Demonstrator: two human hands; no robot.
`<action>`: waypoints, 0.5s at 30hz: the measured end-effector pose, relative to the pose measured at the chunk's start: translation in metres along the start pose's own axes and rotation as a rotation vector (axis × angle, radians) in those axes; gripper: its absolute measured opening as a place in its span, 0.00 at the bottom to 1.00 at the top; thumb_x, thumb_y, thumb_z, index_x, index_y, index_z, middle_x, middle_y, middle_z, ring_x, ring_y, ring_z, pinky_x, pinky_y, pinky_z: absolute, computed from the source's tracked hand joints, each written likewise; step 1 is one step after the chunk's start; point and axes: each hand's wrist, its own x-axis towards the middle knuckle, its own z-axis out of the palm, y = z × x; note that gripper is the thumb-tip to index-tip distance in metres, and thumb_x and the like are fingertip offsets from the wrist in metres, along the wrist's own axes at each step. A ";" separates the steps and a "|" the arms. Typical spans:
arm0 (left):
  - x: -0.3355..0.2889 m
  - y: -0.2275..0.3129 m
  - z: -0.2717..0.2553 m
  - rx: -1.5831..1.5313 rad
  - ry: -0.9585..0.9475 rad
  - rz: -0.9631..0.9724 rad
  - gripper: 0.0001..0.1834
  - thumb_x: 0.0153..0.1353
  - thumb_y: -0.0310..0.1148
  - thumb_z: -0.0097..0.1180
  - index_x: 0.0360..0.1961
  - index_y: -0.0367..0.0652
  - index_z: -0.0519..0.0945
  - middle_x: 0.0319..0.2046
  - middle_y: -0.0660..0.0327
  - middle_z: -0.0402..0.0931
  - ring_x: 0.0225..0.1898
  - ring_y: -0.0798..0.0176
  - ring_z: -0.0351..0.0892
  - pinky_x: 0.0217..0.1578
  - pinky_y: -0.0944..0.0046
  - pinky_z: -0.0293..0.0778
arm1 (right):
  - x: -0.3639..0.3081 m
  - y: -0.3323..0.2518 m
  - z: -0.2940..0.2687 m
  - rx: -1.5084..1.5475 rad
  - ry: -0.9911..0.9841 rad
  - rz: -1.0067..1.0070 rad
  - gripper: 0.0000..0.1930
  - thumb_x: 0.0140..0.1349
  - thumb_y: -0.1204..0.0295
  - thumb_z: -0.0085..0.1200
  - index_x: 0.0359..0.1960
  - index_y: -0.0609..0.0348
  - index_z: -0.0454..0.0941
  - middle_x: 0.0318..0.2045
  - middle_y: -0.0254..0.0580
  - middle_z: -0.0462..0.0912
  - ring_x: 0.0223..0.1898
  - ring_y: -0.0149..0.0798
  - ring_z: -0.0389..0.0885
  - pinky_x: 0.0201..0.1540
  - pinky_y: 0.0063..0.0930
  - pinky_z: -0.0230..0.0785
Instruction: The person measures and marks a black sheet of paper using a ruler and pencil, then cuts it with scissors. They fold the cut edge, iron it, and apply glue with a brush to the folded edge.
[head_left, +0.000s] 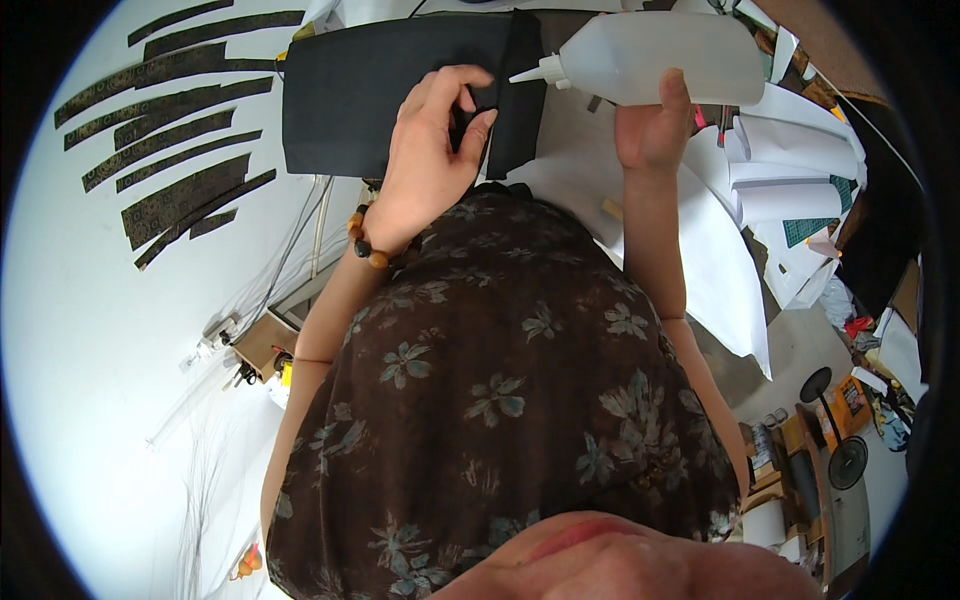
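Black fabric (380,90) is being pressed flat on the white table (90,330) by the left hand (432,150), whose fingers are being curled down onto a folded strip near the cloth's right edge, thumb and fingertips closed lightly over it. A translucent white squeeze bottle (660,55) is being held on its side by the right hand (652,125), the fingers wrapped firmly around its body, its nozzle being pointed left toward the fold. Dark patterned strips (175,150) are lying well apart on the left; white paper sheets (760,190) are being left stacked beside the right hand.
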 end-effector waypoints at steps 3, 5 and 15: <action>0.012 0.004 -0.012 0.132 -0.097 0.156 0.24 0.58 0.26 0.62 0.57 0.52 0.78 0.36 0.58 0.66 0.36 0.60 0.66 0.38 0.66 0.67 | 0.003 -0.008 0.003 0.000 0.013 -0.077 0.35 0.62 0.68 0.60 0.69 0.50 0.58 0.63 0.38 0.69 0.64 0.45 0.67 0.68 0.47 0.57; 0.021 -0.005 -0.022 0.253 -0.196 0.223 0.30 0.57 0.31 0.62 0.63 0.60 0.75 0.40 0.54 0.66 0.43 0.52 0.67 0.49 0.59 0.68 | 0.005 -0.014 0.007 -0.020 0.002 -0.094 0.35 0.62 0.68 0.60 0.69 0.51 0.58 0.63 0.38 0.68 0.64 0.45 0.66 0.68 0.46 0.57; 0.022 -0.017 -0.024 0.268 -0.154 0.255 0.31 0.52 0.34 0.69 0.60 0.52 0.79 0.40 0.59 0.64 0.43 0.56 0.63 0.48 0.63 0.65 | 0.021 -0.006 0.021 -0.136 -0.030 -0.215 0.39 0.59 0.64 0.66 0.69 0.56 0.58 0.62 0.37 0.68 0.63 0.41 0.66 0.66 0.40 0.57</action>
